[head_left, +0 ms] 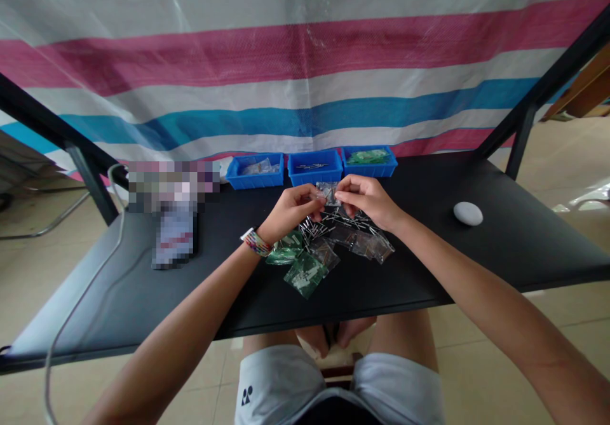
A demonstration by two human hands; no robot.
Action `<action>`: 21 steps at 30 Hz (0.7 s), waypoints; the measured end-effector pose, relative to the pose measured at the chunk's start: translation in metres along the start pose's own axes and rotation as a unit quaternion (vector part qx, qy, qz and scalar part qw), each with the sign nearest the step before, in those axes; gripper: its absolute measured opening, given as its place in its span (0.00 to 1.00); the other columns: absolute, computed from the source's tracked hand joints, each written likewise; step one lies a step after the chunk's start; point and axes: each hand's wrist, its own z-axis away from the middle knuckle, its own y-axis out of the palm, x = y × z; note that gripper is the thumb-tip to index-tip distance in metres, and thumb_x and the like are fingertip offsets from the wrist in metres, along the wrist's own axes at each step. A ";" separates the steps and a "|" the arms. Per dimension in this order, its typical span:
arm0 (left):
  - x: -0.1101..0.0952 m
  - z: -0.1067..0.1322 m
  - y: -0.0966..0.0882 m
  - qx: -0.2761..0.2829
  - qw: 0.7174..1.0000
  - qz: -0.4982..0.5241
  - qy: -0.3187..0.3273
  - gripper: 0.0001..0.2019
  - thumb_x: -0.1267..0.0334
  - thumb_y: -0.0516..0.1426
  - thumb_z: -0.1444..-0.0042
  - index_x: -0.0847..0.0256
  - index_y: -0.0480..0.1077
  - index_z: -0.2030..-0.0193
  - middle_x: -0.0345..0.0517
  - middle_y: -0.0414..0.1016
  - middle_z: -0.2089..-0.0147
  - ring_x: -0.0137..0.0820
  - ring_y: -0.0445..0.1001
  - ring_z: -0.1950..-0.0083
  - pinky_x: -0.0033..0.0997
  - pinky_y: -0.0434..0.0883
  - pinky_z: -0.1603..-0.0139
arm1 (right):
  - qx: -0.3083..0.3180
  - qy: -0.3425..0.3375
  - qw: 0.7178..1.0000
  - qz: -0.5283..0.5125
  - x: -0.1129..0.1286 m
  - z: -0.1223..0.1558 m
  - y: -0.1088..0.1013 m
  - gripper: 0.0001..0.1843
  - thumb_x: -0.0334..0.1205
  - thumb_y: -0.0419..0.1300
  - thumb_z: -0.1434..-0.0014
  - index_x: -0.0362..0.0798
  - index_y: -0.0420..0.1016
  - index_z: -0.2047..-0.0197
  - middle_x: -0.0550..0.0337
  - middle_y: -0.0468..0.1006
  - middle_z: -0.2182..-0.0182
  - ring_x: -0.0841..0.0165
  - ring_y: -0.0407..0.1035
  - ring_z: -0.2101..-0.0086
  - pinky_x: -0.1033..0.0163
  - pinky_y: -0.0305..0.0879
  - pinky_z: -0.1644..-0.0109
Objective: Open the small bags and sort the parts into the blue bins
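Between my two hands, above the table, is a small clear plastic bag (pixel 328 192) with little parts inside. My left hand (pixel 299 208) pinches its left side, and my right hand (pixel 365 197) pinches the right side. Below the hands lies a loose heap of metal pins or screws (pixel 314 227), partly covered by my fingers. Green-tinted bags (pixel 305 274) with white pieces lie in front of the heap. Clear bags (pixel 366 244) holding brownish parts rest to its right.
Behind the hands stand three blue bins: the left bin (pixel 255 180) holds clear bags, the middle bin (pixel 315 176) loose metal parts, the right bin (pixel 370 169) green bags. A white rounded object (pixel 467 213) sits right. A cable (pixel 102 266) crosses the table's left side, near a blurred-out item (pixel 174 234).
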 end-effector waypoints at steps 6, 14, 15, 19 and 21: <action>-0.001 0.001 0.000 -0.007 1.000 -0.015 -0.013 0.22 0.45 0.69 0.40 0.61 0.72 0.69 0.39 0.74 0.75 0.27 0.74 0.75 0.25 0.70 0.71 | -0.029 -0.033 0.999 0.013 0.000 0.001 0.001 0.18 0.53 0.75 0.43 0.48 0.78 0.64 0.69 0.73 0.78 0.75 0.65 0.81 0.67 0.62 0.78; 0.003 -0.001 -0.002 -0.006 0.997 0.067 -0.043 0.29 0.36 0.62 0.35 0.66 0.79 0.65 0.48 0.80 0.73 0.29 0.78 0.74 0.26 0.74 0.70 | -0.080 -0.110 0.989 0.055 0.005 0.008 0.005 0.15 0.51 0.73 0.39 0.49 0.83 0.57 0.55 0.87 0.63 0.64 0.82 0.68 0.59 0.79 0.66; 0.004 -0.002 -0.002 -0.007 0.995 0.092 -0.043 0.29 0.35 0.62 0.36 0.66 0.80 0.62 0.49 0.82 0.70 0.30 0.80 0.73 0.28 0.76 0.69 | -0.084 -0.118 0.988 0.060 0.003 0.008 0.006 0.15 0.51 0.73 0.39 0.50 0.84 0.57 0.55 0.87 0.62 0.63 0.83 0.65 0.58 0.80 0.64; 0.005 -0.002 -0.002 -0.008 0.991 0.130 -0.029 0.26 0.39 0.67 0.38 0.65 0.78 0.59 0.49 0.84 0.65 0.31 0.83 0.71 0.28 0.78 0.68 | -0.083 -0.143 0.983 0.084 -0.002 0.010 0.006 0.14 0.50 0.71 0.35 0.51 0.85 0.53 0.55 0.87 0.59 0.61 0.84 0.61 0.56 0.81 0.59; 0.006 -0.001 -0.003 -0.003 0.993 0.114 -0.023 0.22 0.45 0.70 0.40 0.65 0.77 0.59 0.48 0.84 0.63 0.30 0.83 0.70 0.27 0.79 0.66 | -0.069 -0.154 0.981 0.093 -0.003 0.012 0.006 0.14 0.51 0.69 0.33 0.51 0.86 0.52 0.55 0.87 0.59 0.61 0.83 0.61 0.56 0.81 0.58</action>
